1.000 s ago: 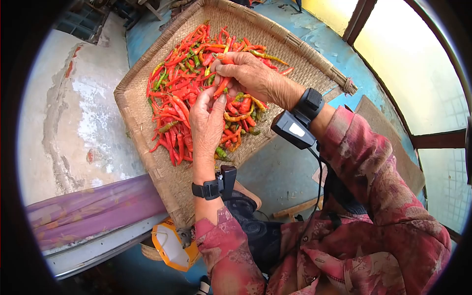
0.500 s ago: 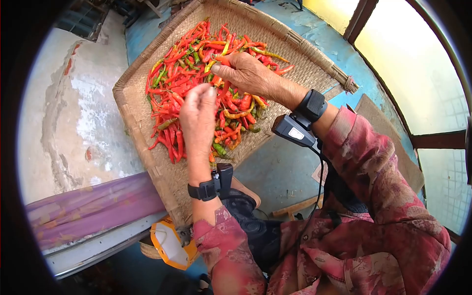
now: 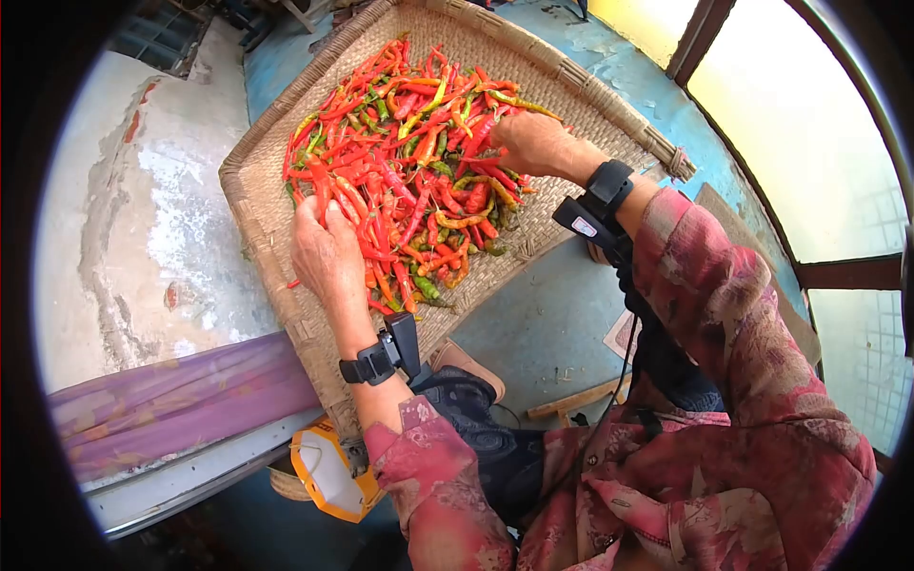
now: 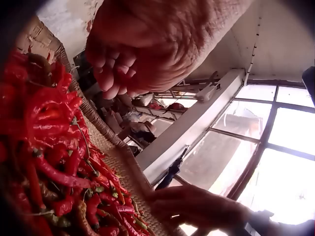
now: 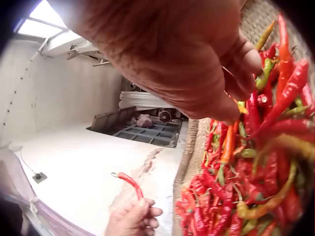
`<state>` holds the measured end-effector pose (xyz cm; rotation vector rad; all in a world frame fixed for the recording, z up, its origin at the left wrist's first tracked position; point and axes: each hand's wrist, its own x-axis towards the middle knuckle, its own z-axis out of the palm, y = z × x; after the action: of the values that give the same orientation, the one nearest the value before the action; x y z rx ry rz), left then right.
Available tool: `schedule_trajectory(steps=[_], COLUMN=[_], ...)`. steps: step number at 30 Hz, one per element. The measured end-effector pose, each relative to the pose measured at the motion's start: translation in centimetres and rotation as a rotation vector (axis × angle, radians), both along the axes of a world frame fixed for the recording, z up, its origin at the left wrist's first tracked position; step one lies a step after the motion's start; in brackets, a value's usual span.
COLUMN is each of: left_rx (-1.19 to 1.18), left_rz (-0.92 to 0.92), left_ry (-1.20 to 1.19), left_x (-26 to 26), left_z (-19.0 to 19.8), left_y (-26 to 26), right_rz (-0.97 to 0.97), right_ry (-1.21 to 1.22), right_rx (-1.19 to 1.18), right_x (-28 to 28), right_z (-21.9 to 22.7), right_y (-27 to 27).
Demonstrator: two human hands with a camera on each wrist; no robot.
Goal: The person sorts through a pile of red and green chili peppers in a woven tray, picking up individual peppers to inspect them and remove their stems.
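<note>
My left hand (image 3: 328,255) is at the left side of the chili heap (image 3: 381,171), pinching a red chili (image 3: 320,183) between thumb and fingers. The right wrist view shows that chili (image 5: 130,183) pointing up from the left hand (image 5: 132,219), its thin stem at the tip. In the left wrist view the left hand's fingers (image 4: 112,73) are curled and its chili is hidden. My right hand (image 3: 543,147) hovers at the heap's right side; in the right wrist view its fingers (image 5: 241,73) are loosely bent over the chilies, with no chili visibly gripped.
The heap of red, orange and green chilies lies in a woven tray (image 3: 609,114) with a raised rim. A cracked wall (image 3: 171,219) and purple cloth (image 3: 190,404) are at the left, an orange-framed object (image 3: 333,476) below, windows (image 3: 809,124) at the right.
My hands have moved apart, the left toward the lower left, the right toward the right. The left hand now holds a red chili; the chili earlier at the right fingers is no longer seen there.
</note>
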<state>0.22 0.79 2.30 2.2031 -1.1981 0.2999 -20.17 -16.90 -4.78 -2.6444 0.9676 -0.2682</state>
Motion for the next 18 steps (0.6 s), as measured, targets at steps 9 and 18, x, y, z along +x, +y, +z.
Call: schedule_trajectory(steps=[9, 18], left_rx=[0.003, -0.097], left_rz=[-0.162, -0.567], left_ry=[0.082, 0.941], left_x=[-1.1, -6.9], left_z=[-0.9, -1.9], left_y=[-1.0, -2.8], right_rz=[-0.041, 0.170], right_ry=[0.011, -0.520], right_rx=[-0.119, 0.340], right_x=[0.4, 2.0], right_z=[0.5, 6.0], right_y=[-0.5, 3.5])
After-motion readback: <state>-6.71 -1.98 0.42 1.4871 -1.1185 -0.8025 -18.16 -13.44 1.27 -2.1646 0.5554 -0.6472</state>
